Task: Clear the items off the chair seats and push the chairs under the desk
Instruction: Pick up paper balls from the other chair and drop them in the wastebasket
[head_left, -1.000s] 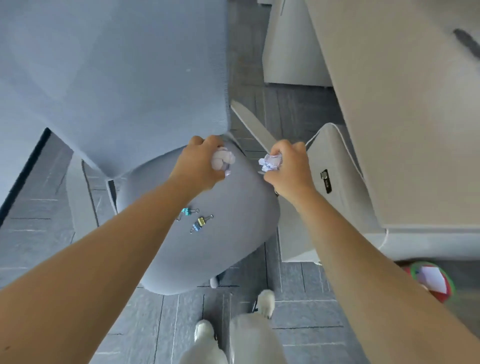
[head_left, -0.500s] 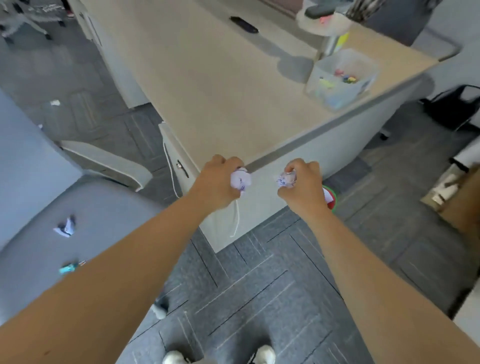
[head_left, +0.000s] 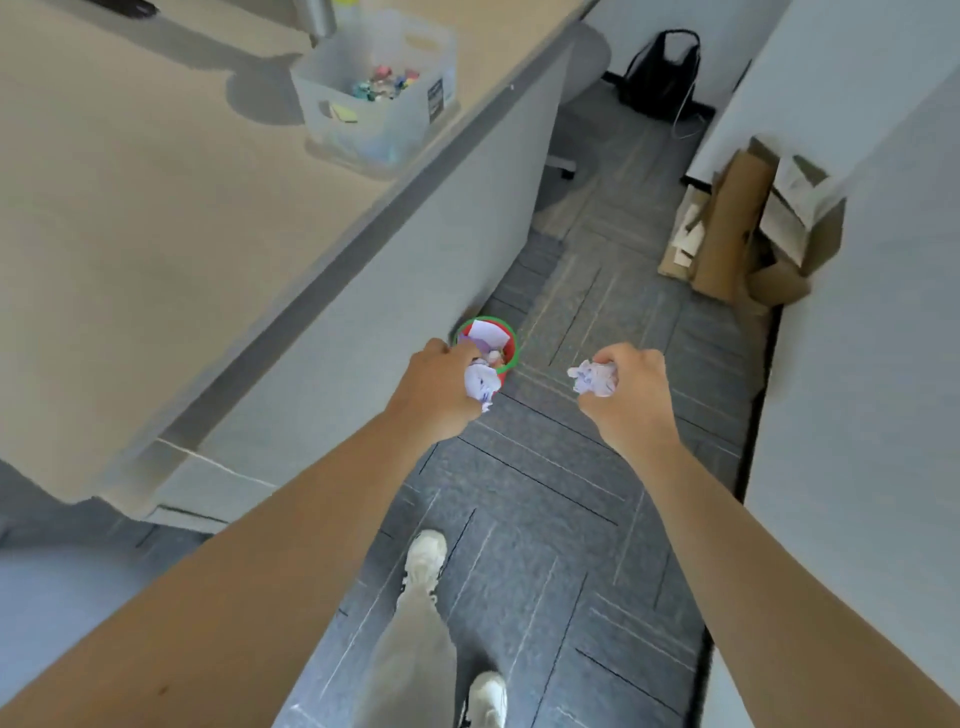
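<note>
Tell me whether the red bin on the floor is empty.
Not empty: white paper shows inside the red bin, beside the desk.

Item 1: left paper ball (head_left: 482, 383). I see crumpled white paper with blue marks, held in the curled fingers of my left hand (head_left: 441, 387), above the floor, overlapping a red bin (head_left: 511, 349) in view.

Item 2: right paper ball (head_left: 593, 378). I log the same crumpled white paper, pinched in my right hand (head_left: 631, 395).

Item 3: desk (head_left: 171, 208). Beige top, grey side panel, at my left.
</note>
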